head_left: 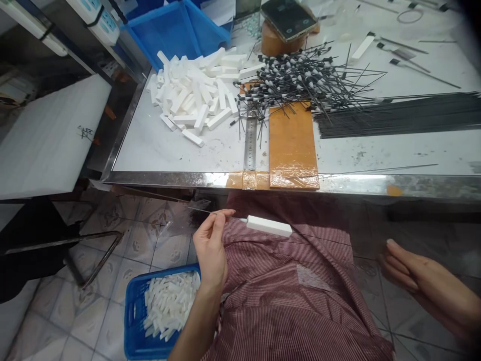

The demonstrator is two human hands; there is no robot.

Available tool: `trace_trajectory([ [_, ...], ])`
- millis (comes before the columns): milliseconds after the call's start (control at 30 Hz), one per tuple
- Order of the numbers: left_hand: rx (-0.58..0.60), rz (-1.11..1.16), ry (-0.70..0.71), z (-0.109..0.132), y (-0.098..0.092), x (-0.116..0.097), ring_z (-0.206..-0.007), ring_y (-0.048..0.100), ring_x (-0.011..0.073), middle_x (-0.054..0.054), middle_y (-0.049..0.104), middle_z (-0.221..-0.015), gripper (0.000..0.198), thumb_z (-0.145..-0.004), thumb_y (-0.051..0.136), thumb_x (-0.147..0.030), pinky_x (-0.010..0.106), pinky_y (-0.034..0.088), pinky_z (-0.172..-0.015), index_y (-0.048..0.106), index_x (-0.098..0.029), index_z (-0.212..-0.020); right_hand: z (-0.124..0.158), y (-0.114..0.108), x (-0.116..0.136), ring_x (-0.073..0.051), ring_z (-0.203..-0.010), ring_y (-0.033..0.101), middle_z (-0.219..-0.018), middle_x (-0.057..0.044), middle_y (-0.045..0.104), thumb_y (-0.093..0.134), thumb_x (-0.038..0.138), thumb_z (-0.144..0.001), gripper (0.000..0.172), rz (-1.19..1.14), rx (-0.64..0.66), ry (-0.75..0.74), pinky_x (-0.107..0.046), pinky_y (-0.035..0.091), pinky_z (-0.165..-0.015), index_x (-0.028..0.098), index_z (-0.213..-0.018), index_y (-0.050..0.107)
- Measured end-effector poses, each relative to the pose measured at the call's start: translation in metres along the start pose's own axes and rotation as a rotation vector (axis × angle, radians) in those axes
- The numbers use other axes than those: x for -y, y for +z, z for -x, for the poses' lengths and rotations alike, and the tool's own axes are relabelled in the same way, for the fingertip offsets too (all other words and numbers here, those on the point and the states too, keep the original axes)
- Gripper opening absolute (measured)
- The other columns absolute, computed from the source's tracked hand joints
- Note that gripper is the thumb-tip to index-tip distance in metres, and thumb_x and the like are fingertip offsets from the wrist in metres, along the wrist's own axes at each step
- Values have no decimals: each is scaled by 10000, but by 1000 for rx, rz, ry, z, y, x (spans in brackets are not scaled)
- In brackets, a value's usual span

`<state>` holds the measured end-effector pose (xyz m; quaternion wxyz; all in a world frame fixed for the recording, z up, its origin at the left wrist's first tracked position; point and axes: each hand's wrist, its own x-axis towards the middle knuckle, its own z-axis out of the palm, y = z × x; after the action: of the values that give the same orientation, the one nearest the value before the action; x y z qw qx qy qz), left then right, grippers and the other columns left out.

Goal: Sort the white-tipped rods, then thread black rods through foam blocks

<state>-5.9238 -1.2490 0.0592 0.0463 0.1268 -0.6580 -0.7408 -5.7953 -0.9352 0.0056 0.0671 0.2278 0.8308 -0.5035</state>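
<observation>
My left hand (212,245) is closed in a pinch on a thin dark rod, above my lap. At the rod's right end sits a white rectangular block (268,226), held nearly level with a slight downward tilt to the right. A checked red apron (285,321) lies behind and below it. Off to the right, my right hand (409,271) is apart from the block, its fingers curled in and slightly blurred; nothing shows in it. On the table ahead lie a heap of white blocks (199,95) and a tangled pile of thin rods with black-and-white ends (300,75).
A steel ruler (250,143) and a brown taped board (293,145) reach the table's metal edge (180,179). Long dark rods (406,116) lie right. A blue bin (176,32) and a phone (288,17) stand behind. A blue basket (131,321) of white pieces is on the floor.
</observation>
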Motion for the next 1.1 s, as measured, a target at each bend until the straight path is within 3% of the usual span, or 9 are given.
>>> trace_trajectory([
  [67,-5,-2,-9,1,0,1,-862,621,153,17,715,-869,149,-835,640,-299,260,465,-820,740,-212,-768,0,0,1,-156,-445,361,-479,-12,325,390,652,-878,584,-167,158,186,-353,430,-485,254,-456,322],
  [100,-4,-3,-15,1,0,1,-857,621,153,20,715,-867,151,-834,641,-301,258,466,-815,741,-208,-768,0,-1,3,-161,-469,365,-495,-16,331,401,666,-865,585,-217,177,234,-359,427,-502,251,-457,334],
  [333,2,5,-28,2,1,1,-849,622,147,21,717,-857,158,-832,647,-314,244,470,-801,744,-203,-774,1,-1,23,-142,-481,392,-533,-30,405,603,594,-779,483,-351,-25,212,-285,390,-417,224,-495,479],
  [500,-11,4,-36,2,1,3,-850,626,155,27,717,-855,153,-824,653,-310,260,470,-814,745,-197,-778,-1,-1,21,-176,-564,528,-625,-71,555,711,471,-724,299,-438,-98,195,-261,464,-477,214,-606,615],
  [600,-15,28,-47,2,1,4,-853,627,153,30,720,-861,144,-818,662,-304,256,468,-812,745,-193,-777,-1,-3,19,-170,-601,537,-683,-71,590,703,440,-757,250,-454,-92,208,-256,464,-528,210,-680,639],
  [767,-5,53,-64,2,3,3,-855,620,133,27,722,-870,150,-818,672,-315,224,469,-798,747,-189,-786,0,-3,14,-138,-633,441,-657,-10,509,602,517,-837,373,-400,-62,207,-246,384,-585,207,-636,553],
  [1100,-7,86,-68,5,9,0,-853,641,135,37,730,-858,170,-817,677,-326,217,497,-790,744,-172,-792,0,5,14,-130,-548,268,-516,33,319,550,658,-803,590,-426,-156,280,-279,244,-550,197,-509,330],
])
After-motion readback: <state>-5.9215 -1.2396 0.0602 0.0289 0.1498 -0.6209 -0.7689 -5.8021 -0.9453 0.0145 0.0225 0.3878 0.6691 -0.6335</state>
